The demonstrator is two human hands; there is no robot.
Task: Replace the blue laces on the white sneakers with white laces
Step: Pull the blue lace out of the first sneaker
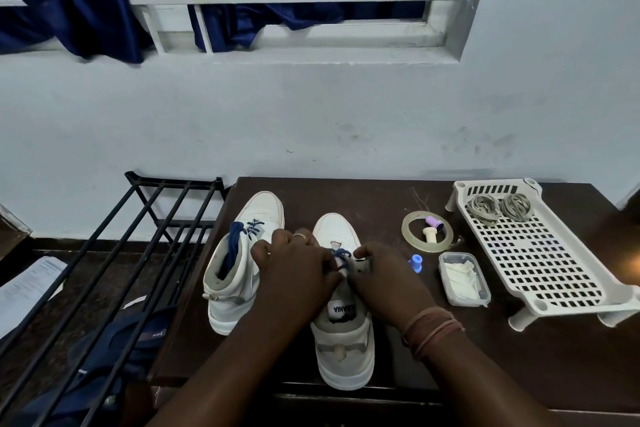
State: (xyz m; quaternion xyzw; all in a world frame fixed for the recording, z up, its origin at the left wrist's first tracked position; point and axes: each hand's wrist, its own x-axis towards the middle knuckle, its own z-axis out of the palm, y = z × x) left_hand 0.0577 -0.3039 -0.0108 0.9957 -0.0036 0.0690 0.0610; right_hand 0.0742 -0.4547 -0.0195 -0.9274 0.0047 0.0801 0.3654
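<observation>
Blue lace (341, 255) pinched by both hands' fingers (332, 265); tape ring (426, 233), tray (530, 250) alongside.

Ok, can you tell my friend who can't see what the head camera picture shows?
Both hands, left hand and right hand, pinch the blue lace on the nearer white sneaker on a dark table. A second sneaker stands beside it, left of it.
</observation>
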